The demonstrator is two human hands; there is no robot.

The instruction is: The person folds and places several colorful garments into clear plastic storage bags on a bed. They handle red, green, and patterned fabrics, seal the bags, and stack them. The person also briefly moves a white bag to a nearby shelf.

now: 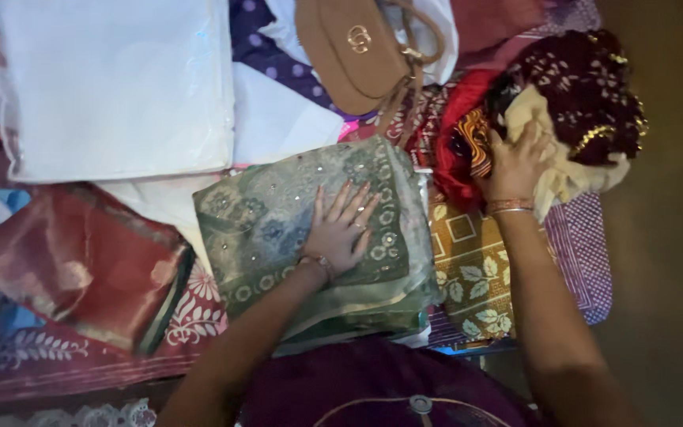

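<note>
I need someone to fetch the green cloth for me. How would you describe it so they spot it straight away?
Look at the middle of the cloth-strewn bed, just below the tan handbag. The folded green fabric lies under the left hand, flat on top. It alone is pale green with sequinned embroidery; its neighbours are red, white or maroon.

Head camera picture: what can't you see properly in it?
1. Green cloth: the left hand covers its middle.
2. Cloth heap: the right hand hides what its fingers touch.
3. Tan bag: cut off by the top edge.
4. White cover: its contents do not show.
5. Red cloth: dim and blurred, pattern unclear.
</note>
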